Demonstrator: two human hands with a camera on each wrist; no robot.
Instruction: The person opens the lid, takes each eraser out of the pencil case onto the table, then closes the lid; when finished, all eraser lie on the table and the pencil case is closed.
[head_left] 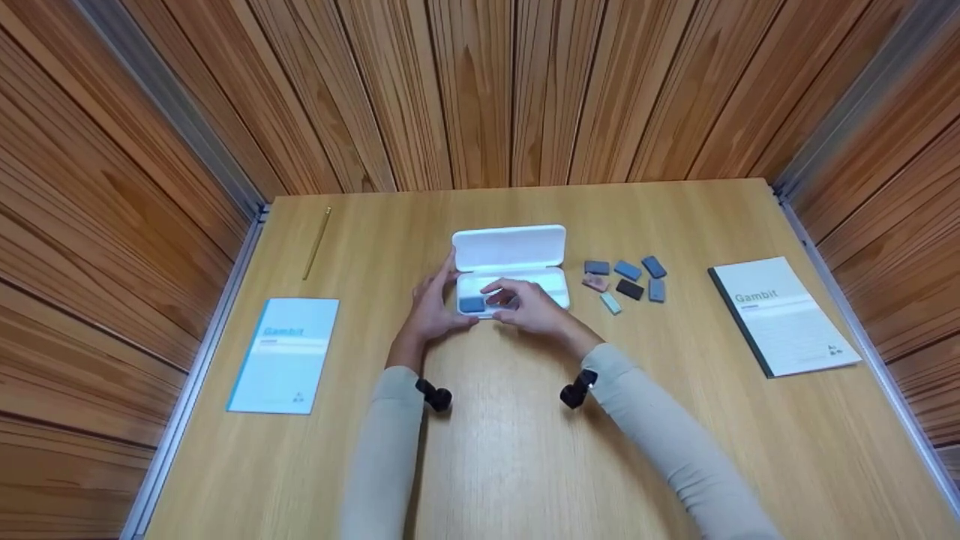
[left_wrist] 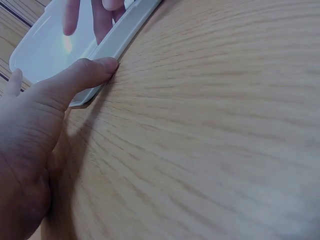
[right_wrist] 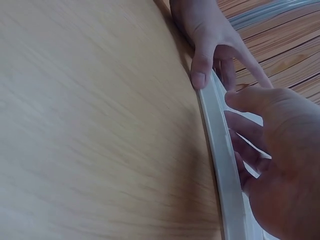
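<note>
A white hinged case [head_left: 510, 248] lies with its lid raised in the middle of the table. My left hand [head_left: 433, 304] grips its left end, the thumb [left_wrist: 97, 67] along the front rim and the fingers at the side. Inside the case, at the left front, is a small blue rectangular block [head_left: 472, 304]. My right hand [head_left: 529, 306] reaches over the front rim, its bent fingers [right_wrist: 245, 127] down inside the case beside that block. A bluish patch shows under those fingers; I cannot tell whether they pinch a block.
Right of the case lie several small blocks: blue [head_left: 628, 270], black [head_left: 630, 289], pinkish [head_left: 596, 282] and pale green [head_left: 610, 303]. A notebook [head_left: 787, 315] is at the far right, a light-blue notebook [head_left: 285, 356] at the left. Behind the latter lies a thin gold-coloured stick [head_left: 317, 244].
</note>
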